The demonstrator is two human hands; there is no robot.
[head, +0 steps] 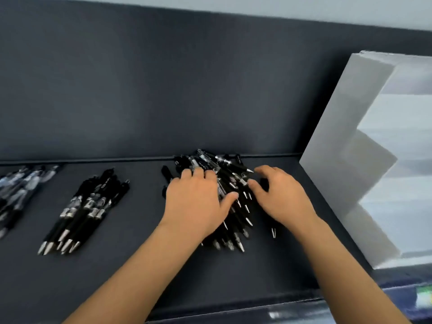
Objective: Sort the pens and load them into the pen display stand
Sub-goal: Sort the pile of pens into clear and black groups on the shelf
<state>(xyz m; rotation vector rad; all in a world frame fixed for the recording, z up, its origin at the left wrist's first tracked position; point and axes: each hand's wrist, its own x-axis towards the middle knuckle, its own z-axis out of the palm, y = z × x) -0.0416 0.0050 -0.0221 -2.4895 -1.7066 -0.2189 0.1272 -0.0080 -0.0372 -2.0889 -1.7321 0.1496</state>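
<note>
A loose heap of black pens (230, 174) lies on the dark table, near the back panel. My left hand (196, 202) rests flat on the heap's left side, fingers spread over the pens. My right hand (280, 197) reaches into the heap's right side with fingers bent; whether it pinches a pen I cannot tell. A tidy bundle of black pens (86, 206) lies to the left, tips toward me. Another group of paler, clear-bodied pens (18, 185) sits at the far left edge. The white stepped display stand (346, 141) stands at the right, with no pens showing in it.
A dark back panel (163, 90) rises behind the table (131, 265). A single pen (273, 232) lies apart just right of the heap. The table's front edge runs along the bottom, with blurred items below at the lower right.
</note>
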